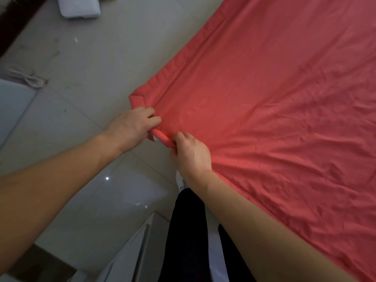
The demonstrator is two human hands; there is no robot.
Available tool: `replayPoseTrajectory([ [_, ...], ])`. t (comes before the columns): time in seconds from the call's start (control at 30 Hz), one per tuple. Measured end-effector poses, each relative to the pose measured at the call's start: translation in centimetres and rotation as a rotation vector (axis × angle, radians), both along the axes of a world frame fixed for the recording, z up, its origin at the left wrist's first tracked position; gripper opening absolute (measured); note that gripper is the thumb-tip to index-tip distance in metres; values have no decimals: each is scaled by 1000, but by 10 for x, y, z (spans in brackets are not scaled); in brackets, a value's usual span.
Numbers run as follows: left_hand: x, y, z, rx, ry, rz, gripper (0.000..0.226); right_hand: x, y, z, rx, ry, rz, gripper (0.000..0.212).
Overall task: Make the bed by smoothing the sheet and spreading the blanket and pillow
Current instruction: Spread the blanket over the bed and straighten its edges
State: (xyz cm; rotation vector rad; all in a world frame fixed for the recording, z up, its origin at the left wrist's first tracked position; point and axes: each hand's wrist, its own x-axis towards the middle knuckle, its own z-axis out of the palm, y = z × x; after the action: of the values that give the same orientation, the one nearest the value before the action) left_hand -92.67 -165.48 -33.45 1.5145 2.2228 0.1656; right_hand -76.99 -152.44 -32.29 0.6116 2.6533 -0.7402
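A coral-red sheet [274, 102] covers the bed and fills the right half of the view, with creases fanning out from its near corner. My left hand [132, 127] grips the sheet's rolled edge close to the folded corner [138, 100]. My right hand [191, 153] pinches the same rolled edge a little nearer to me. The short stretch of edge between the two hands is bunched into a roll. No blanket or pillow lies on the sheet in this view.
Pale tiled floor [85, 74] lies left of the bed. A white box-like object [79, 7] sits at the top left, and a white cable [26, 77] lies on the floor at the left. My dark trouser legs [187, 237] stand beside the bed's edge.
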Motion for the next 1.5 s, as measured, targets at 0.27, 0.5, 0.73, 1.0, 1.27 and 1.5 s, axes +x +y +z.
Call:
replayPoseTrajectory([
  [0.27,17,4,-16,-143,-62,140,20,-4,1,-11,-53,-5,1,18],
  [0.5,20,1,5,-148,6,115,29,-5,16,1,-63,105,-110,27],
  [0.73,9,37,80,65,-134,505,28,-24,55,51,-32,218,-156,19],
  [1.0,-5,99,215,499,-330,924,17,-73,106,169,-414,545,-289,21],
  [1.27,-37,132,392,816,-280,859,20,-128,144,362,-640,815,-219,20],
  [1.5,-89,125,531,948,-109,774,22,-183,145,500,-593,988,-176,16],
])
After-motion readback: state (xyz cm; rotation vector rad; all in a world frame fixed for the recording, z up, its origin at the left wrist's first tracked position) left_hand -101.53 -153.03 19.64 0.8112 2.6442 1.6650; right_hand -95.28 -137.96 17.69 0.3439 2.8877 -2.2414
